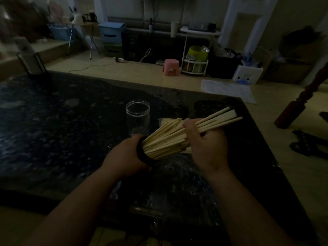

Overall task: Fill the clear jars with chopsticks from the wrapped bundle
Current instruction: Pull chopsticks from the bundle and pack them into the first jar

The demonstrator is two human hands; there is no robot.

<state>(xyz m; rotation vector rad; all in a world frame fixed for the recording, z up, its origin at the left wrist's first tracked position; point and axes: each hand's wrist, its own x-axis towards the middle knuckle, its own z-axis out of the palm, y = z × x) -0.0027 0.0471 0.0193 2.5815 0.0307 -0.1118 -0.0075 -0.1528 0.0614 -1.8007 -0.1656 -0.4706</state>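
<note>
Forearms [74, 210] enter from the lower edge and meet over a dark table [53, 121]. The fingers of the right hand [207, 148] are curled tight round a sheaf of chopsticks [220, 119], whose far ends fan up and away past the knuckles. Just left of these fingers, the left hand [122, 160] wraps a tilted jar [142, 155] (only its dark mouth shows), already crowded with sticks. Beyond both hands stands an empty jar [138, 114], upright, and beside it lie pale remaining sticks [166, 120]. Crinkled wrapping [177, 174] lies beneath the wrists. The step in hand appears to be loading the first jar. The next move calls for sliding the sheaf lengthwise into the mouth without jamming it, then releasing.
</note>
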